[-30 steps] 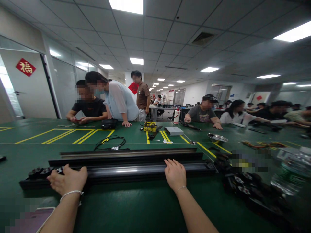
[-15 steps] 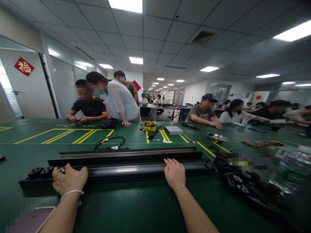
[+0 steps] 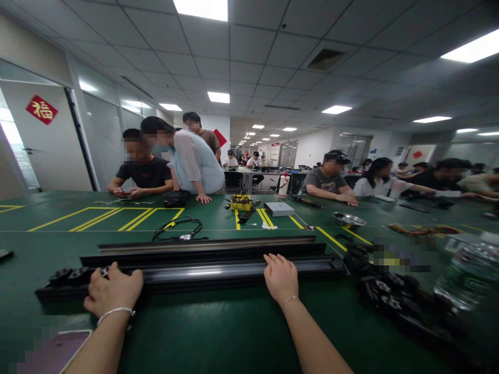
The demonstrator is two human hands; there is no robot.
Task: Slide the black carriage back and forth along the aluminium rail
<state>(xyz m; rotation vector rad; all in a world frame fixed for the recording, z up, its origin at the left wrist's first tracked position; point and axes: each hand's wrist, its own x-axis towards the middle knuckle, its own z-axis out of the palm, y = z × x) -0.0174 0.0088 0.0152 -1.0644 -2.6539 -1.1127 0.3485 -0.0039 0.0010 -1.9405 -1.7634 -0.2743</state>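
Note:
A long black rail with a shiny rounded bar [image 3: 230,272] along it lies crosswise on the green table [image 3: 218,332] in front of me. Over its left part my left hand [image 3: 115,290] is closed, fingers bent down around the rail and thumb set apart; the fingertips are partly hidden. Small black blocks [image 3: 70,275] sit on the rail's left end, beside that hand. My right hand [image 3: 281,278] rests on the right part of the bar, fingers stretched forward over its top. Just behind lie more long dark bars [image 3: 210,245], parallel to the rail.
Dark parts [image 3: 401,298] are heaped on the right, near a clear water bottle [image 3: 465,280] and a metal bowl [image 3: 349,219]. Farther back are a black cable [image 3: 191,223], a grey box [image 3: 278,209] and a yellow item [image 3: 240,201]. A phone [image 3: 58,350] lies front left. Several people sit or stand around.
My view has turned slightly to the left, so things appear a little farther right. Both hands keep their places on the rail.

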